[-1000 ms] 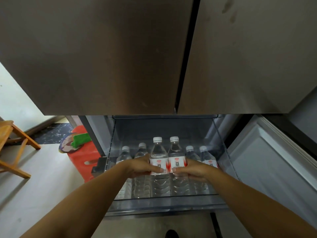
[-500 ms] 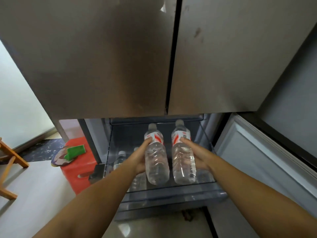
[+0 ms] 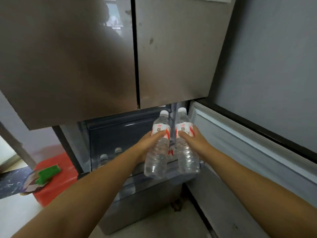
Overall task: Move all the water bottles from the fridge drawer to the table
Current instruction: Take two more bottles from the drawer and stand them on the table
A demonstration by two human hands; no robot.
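Now a green sponge [image 3: 48, 172] lies on a red stool [image 3: 56, 179] at the left. Two bottles [image 3: 111, 156] stand in the open fridge drawer [image 3: 137, 191]. The left hand [image 3: 147, 145] grips one water bottle [image 3: 157, 155] above the drawer. Just beside it, the right hand [image 3: 195, 140] grips another water bottle [image 3: 187, 152].

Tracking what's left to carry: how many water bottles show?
4: one in the left hand, one in the right hand, two caps in the fridge drawer; others may be hidden.
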